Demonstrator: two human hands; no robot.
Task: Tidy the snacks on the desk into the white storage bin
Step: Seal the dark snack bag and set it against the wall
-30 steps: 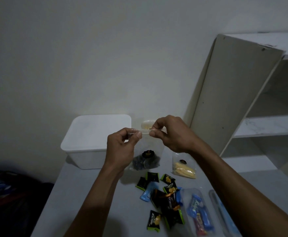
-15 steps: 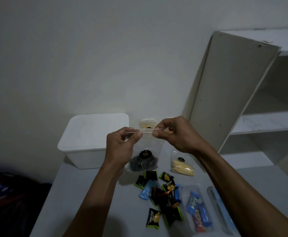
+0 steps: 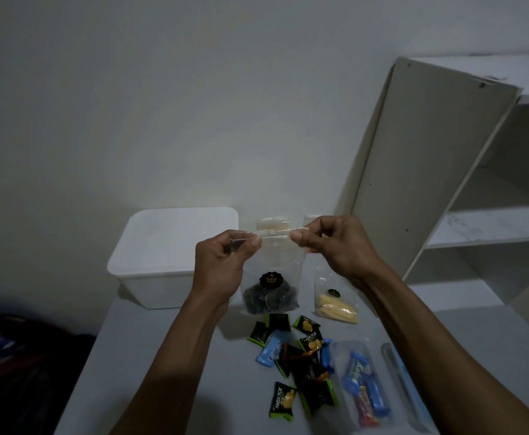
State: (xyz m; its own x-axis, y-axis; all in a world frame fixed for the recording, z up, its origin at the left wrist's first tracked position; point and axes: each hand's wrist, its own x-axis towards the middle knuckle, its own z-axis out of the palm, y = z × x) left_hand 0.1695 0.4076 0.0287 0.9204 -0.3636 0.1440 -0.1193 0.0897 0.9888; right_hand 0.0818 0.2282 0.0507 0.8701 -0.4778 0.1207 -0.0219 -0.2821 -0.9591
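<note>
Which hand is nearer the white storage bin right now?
Left. The left hand pinches the clear cookie bag just beside the white storage bin; the right hand grips the bag's other top corner, farther away toward the shelf.

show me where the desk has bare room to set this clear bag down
Bare grey desk lies in front of the white plastic storage bin, left of the left forearm. Crowded: black and blue small wrapped snacks, the clear pouch of blue bars and the clear bag of yellow sticks.

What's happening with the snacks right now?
Left hand and right hand pinch cookie bag top. Bin behind. Snacks on desk.
</note>
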